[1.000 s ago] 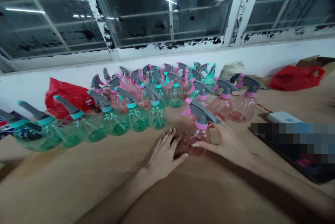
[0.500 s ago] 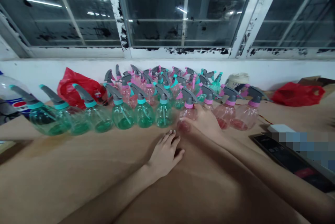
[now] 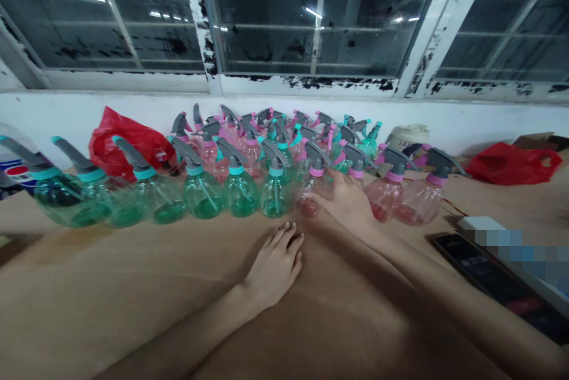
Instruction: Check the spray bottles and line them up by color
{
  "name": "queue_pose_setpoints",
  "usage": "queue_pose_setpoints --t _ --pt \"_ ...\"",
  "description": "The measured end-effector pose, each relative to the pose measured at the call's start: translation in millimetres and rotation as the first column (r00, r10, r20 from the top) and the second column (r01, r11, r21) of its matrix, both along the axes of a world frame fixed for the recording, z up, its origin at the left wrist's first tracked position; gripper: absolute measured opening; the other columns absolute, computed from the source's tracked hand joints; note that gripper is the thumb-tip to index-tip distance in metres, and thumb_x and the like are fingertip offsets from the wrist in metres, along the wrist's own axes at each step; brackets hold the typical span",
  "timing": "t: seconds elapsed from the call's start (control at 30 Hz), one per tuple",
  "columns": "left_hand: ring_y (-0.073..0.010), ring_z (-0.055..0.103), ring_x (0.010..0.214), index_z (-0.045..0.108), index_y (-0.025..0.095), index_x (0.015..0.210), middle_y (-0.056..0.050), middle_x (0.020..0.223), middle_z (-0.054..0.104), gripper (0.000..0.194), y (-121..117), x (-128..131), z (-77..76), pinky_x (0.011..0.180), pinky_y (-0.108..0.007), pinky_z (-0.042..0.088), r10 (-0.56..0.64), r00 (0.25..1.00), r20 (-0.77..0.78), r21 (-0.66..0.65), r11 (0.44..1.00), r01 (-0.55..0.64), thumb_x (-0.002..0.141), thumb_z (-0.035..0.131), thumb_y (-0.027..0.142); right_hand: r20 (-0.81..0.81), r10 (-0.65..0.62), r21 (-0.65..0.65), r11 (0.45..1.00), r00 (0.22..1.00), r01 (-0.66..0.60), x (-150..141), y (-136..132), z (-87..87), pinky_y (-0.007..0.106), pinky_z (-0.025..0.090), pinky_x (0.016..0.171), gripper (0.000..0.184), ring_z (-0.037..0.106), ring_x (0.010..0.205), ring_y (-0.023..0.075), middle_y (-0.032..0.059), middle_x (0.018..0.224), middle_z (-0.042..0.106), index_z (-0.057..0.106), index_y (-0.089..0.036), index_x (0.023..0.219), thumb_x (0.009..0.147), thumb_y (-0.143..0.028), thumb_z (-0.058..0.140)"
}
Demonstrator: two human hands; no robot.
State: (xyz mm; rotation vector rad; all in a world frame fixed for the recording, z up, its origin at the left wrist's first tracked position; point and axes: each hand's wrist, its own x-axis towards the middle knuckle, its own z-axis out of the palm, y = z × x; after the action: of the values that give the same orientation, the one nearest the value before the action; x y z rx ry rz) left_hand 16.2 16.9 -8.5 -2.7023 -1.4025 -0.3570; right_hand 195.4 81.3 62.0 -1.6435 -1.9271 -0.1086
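Note:
My right hand (image 3: pixel 349 202) grips a clear pink spray bottle (image 3: pixel 315 190) from its right side, thumb across the front and fingers partly hidden behind. The bottle stands upright on the table, with a pink collar and grey trigger head. Palm down, my left hand (image 3: pixel 275 261) lies on the tabletop in front of the row, fingers stretched out and holding nothing. Left of the held bottle stands a green spray bottle (image 3: pixel 275 196), one of several with a little green-looking liquid at the bottom. To the right are more pink spray bottles (image 3: pixel 384 193).
Behind the front row crowd several more pink and green spray bottles (image 3: pixel 251 152). Red plastic bags (image 3: pixel 122 143) lie at both sides. A phone (image 3: pixel 484 273) rests at the right beside a white object (image 3: pixel 482 223). A Pepsi-labelled bottle (image 3: pixel 15 172) is at far left.
The pink spray bottle in my right hand has shifted slightly left, away from the pink one beside it. My left thumb has drawn closer to its fingers. The view has shifted a little.

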Motion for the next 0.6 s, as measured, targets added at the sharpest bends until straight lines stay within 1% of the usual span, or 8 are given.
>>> queue_pose_setpoints --t 0.03,0.13,0.2,0.27,0.33,0.43,0.53,0.6 --pt "-0.0282 0.036 0.133 0.05 0.008 0.13 -0.015 0.14 0.046 0.039 0.7 -0.7 -0.9 0.108 -0.044 0.032 -0.004 1.0 -0.004 0.002 1.0 0.004 0.093 0.042 0.016 -0.026 0.007 0.015 1.0 1.0 -0.007 6.5 -6.0 1.1 0.045 0.048 0.079 0.067 0.058 0.109 0.0368 0.0191 0.115 0.065 0.05 -0.012 0.126 0.078 -0.058 0.057" --pt "-0.0282 0.036 0.133 0.05 0.009 0.131 -0.015 0.14 0.045 0.04 2.3 -3.4 -3.0 0.107 -0.045 0.032 -0.02 1.0 -0.014 0.008 1.0 0.02 0.092 0.041 0.013 -0.071 0.058 -0.032 0.998 0.996 -0.061 34.9 -21.3 5.0 0.041 0.05 0.072 0.047 0.067 0.088 0.0319 0.0141 0.098 0.072 0.062 -0.017 0.112 0.084 -0.054 0.051" --pt "-0.0277 0.036 0.133 0.05 0.011 0.13 -0.014 0.14 0.045 0.04 3.1 -5.2 -3.5 0.107 -0.046 0.032 -0.033 0.999 -0.014 0.021 0.999 0.033 0.092 0.041 0.013 -0.107 0.028 -0.033 0.999 0.994 -0.032 56.4 -25.4 7.7 0.039 0.05 0.068 0.042 0.069 0.079 0.0288 0.0119 0.093 0.073 0.065 -0.018 0.105 0.084 -0.052 0.051" --pt "-0.0267 0.038 0.132 0.05 0.012 0.13 -0.013 0.14 0.046 0.038 3.9 -6.5 -2.8 0.107 -0.046 0.033 -0.042 0.999 -0.004 0.036 0.998 0.042 0.093 0.04 0.014 -0.107 -0.003 -0.007 1.0 0.994 0.002 74.1 -24.0 10.2 0.037 0.05 0.066 0.04 0.069 0.076 0.0277 0.0108 0.089 0.073 0.065 -0.017 0.104 0.085 -0.049 0.051" --pt "-0.0258 0.04 0.13 0.05 0.014 0.129 -0.012 0.138 0.047 0.037 4.4 -6.9 -0.9 0.106 -0.046 0.034 -0.051 0.999 0.013 0.04 0.998 0.051 0.094 0.04 0.015 -0.069 -0.042 0.033 0.998 0.997 0.044 84.8 -18.7 12.1 0.037 0.05 0.066 0.04 0.069 0.079 0.0291 0.0113 0.089 0.074 0.064 -0.016 0.108 0.085 -0.047 0.051" --pt "-0.0247 0.043 0.127 0.05 0.016 0.128 -0.01 0.135 0.05 0.035 3.5 -6.1 2.5 0.105 -0.046 0.035 -0.065 0.997 0.043 0.036 0.997 0.064 0.094 0.04 0.017 -0.011 -0.102 0.018 0.995 0.995 0.102 87.3 -7.5 12.3 0.038 0.049 0.065 0.049 0.069 0.084 0.032 0.0151 0.092 0.073 0.059 -0.012 0.115 0.084 -0.049 0.05" --pt "-0.0234 0.045 0.125 0.05 0.018 0.126 -0.008 0.132 0.052 0.033 0.0 -3.8 4.5 0.104 -0.045 0.037 -0.072 0.993 0.091 0.022 0.997 0.071 0.094 0.041 0.017 0.005 -0.095 -0.055 0.994 0.995 0.095 81.0 4.2 8.8 0.037 0.048 0.063 0.056 0.069 0.083 0.0326 0.0174 0.09 0.073 0.057 -0.009 0.115 0.085 -0.054 0.047" --pt "-0.0226 0.046 0.124 0.05 0.02 0.125 -0.007 0.131 0.052 0.032 -3.1 -1.6 5.0 0.103 -0.043 0.039 -0.076 0.989 0.129 0.001 0.997 0.077 0.095 0.041 0.018 0.004 -0.086 -0.078 0.993 0.996 0.086 76.1 10.5 5.9 0.037 0.048 0.062 0.058 0.069 0.082 0.0331 0.0178 0.089 0.072 0.057 -0.009 0.115 0.085 -0.056 0.045"
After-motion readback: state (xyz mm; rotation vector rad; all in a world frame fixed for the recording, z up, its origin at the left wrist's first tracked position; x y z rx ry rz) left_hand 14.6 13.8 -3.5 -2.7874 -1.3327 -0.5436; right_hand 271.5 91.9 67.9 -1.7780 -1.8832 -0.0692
